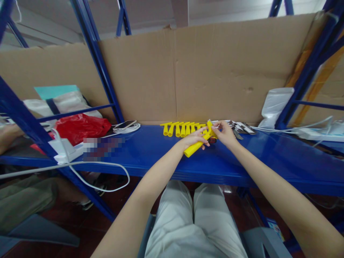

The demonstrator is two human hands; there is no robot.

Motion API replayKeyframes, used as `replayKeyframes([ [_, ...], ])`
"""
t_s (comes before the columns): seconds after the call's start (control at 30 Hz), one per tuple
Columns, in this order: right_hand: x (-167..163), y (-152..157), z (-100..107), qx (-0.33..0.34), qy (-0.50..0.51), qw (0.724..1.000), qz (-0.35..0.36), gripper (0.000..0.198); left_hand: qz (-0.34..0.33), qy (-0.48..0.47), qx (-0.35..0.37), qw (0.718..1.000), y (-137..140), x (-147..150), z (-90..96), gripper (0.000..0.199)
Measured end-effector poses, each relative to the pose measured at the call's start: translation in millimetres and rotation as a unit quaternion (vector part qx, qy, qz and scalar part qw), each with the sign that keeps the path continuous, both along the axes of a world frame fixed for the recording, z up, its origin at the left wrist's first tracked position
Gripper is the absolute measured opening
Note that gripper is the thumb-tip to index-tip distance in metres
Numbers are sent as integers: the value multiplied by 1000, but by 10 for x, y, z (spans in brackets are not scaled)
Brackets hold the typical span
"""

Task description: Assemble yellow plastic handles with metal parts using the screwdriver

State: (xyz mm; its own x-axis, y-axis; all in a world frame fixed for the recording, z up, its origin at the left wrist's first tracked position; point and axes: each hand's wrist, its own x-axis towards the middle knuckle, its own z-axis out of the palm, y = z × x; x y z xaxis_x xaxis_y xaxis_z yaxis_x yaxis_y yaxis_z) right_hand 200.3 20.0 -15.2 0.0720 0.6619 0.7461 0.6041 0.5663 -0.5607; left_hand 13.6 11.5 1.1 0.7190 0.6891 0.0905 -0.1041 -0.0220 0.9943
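Note:
Over the blue bench, a yellow plastic handle (194, 148) with a hollow round end and a wider head lies slanted across my left hand (195, 138). The fingers of that hand are wrapped round its middle. My right hand (223, 132) pinches at the head end, and its fingertips partly hide that part. Behind my hands, several like yellow handles (183, 129) stand in a row along the cardboard, round ends facing me. Something small, dark and red (213, 141) shows just below my right fingers. Flat metal blade-like pieces (243, 128) lie right of my right hand.
The blue bench (150, 147) has a cardboard wall (215, 71) behind it and blue posts (99, 61) at the sides. At left are a phone (126, 124), coiled white cable, a red bag (80, 129) and a white power strip (72, 152). Another person sits at far left.

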Motion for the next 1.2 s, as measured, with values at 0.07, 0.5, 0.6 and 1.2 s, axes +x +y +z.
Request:
replayKeyframes([
  [0.07, 4, 29, -25, -11, 23, 1000, -14, 24, 7, 4, 0, 1000, 2, 2, -4, 95],
  [0.5, -10, -28, 8, -155, 153, 962, 165, 40, 17, 29, 15, 999, 18, -28, -15, 97],
  [0.6, 14, -83, 53, -173, 152, 952, 200, 44, 7, 29, 13, 999, -6, -37, 2, 97],
  [1.2, 32, -21, 22, -128, 78, 976, 160, 36, -4, 1, -8, 1000, -24, 7, 12, 96],
])
